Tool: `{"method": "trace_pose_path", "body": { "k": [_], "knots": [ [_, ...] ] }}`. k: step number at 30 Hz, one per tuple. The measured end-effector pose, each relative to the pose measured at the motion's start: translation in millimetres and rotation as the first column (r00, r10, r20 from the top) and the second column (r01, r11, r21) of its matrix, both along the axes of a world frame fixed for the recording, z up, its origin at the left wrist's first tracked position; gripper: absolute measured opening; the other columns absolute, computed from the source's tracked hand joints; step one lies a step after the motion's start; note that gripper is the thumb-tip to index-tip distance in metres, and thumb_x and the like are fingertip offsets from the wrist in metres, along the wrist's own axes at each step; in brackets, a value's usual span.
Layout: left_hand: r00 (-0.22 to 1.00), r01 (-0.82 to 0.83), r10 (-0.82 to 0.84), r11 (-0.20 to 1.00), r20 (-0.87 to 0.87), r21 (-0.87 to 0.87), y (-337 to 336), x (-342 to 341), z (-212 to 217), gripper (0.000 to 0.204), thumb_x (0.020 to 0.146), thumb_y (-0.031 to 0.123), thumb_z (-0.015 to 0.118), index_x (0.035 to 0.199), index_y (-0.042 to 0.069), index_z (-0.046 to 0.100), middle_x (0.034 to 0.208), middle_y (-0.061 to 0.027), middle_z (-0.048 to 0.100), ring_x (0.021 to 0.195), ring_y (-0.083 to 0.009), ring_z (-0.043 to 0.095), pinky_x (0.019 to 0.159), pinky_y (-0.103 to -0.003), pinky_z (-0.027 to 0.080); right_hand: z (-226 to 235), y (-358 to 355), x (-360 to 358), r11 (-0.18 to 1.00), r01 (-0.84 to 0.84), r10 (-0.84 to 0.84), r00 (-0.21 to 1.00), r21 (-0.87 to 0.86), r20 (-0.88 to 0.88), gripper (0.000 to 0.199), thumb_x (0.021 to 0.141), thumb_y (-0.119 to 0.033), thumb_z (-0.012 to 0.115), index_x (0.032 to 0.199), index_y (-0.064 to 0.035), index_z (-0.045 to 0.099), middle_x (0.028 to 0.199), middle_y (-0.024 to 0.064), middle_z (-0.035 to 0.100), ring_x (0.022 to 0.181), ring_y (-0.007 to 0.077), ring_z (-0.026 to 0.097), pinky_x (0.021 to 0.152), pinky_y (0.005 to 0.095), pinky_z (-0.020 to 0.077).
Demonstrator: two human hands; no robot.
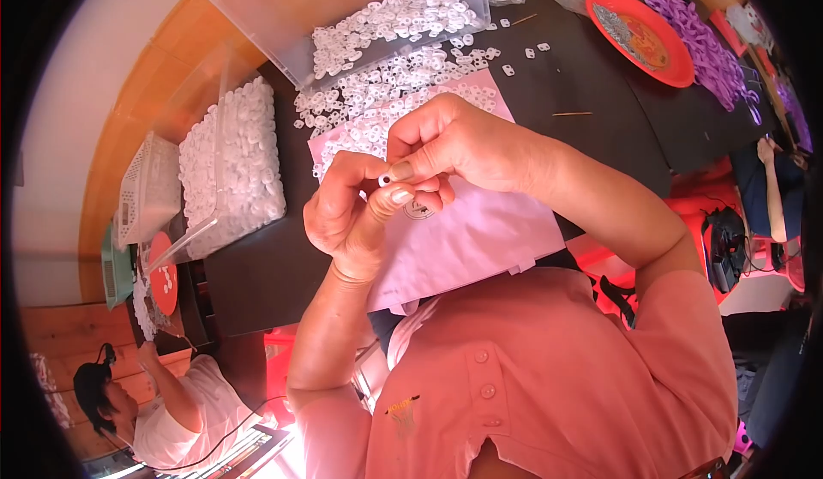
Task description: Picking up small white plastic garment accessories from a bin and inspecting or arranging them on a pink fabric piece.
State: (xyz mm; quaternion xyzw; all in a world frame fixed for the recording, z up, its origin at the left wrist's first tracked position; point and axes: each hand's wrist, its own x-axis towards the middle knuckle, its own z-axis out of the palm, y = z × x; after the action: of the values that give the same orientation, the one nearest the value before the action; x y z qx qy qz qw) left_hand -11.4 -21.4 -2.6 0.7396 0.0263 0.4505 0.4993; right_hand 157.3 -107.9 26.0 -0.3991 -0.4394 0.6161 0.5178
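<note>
Above a pink cloth point(480, 243) on the dark table, my two hands meet at the fingertips. My left hand point(347, 204) pinches a small white plastic piece point(385, 181) with a dark spot or hole in it. Thumb and forefinger of my right hand point(459, 144) close on the same piece from the right. The fingers cover most of it, so its full shape is hidden. Just beyond the hands, a loose heap of white plastic pieces with holes point(377, 89) spreads over the table and the far part of the cloth.
A tipped clear bin point(296, 72) of white pieces stands at the far side. Left of it is a clear box point(279, 166) packed with rounded white pieces. A red plate point(600, 0) and purple straps point(699, 46) lie far right. People sit at lower left and far right.
</note>
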Motion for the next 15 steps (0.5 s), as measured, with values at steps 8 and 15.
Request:
{"method": "trace_pose_path", "body": {
  "k": [8,15],
  "knots": [
    [0.934,-0.319,0.338,0.934,0.113,-0.159,11,-7,33,0.020,0.072,-0.013,0.061,0.089,-0.003,0.060,0.083,-0.0107,0.061,0.060,-0.0135,0.055,0.046,-0.023,0.042,1,8,12,0.907,0.415,-0.407,0.907,-0.067,0.107,0.019,0.089,-0.020,0.062,0.091,-0.0025,0.068,0.067,0.0035,0.062,0.057,0.0132,0.061,0.051,0.0239,0.0459],
    [0.656,-0.712,0.754,0.601,0.038,0.363,92,-52,118,0.019,0.077,0.001,0.073,0.095,-0.001,0.066,0.086,-0.0058,0.063,0.065,-0.0110,0.055,0.052,-0.024,0.043,5,9,24,0.862,0.506,-0.504,0.862,-0.024,0.055,0.016,0.087,-0.020,0.066,0.087,-0.0042,0.067,0.065,0.0019,0.060,0.054,0.0128,0.060,0.049,0.0234,0.0433]
  ]
}}
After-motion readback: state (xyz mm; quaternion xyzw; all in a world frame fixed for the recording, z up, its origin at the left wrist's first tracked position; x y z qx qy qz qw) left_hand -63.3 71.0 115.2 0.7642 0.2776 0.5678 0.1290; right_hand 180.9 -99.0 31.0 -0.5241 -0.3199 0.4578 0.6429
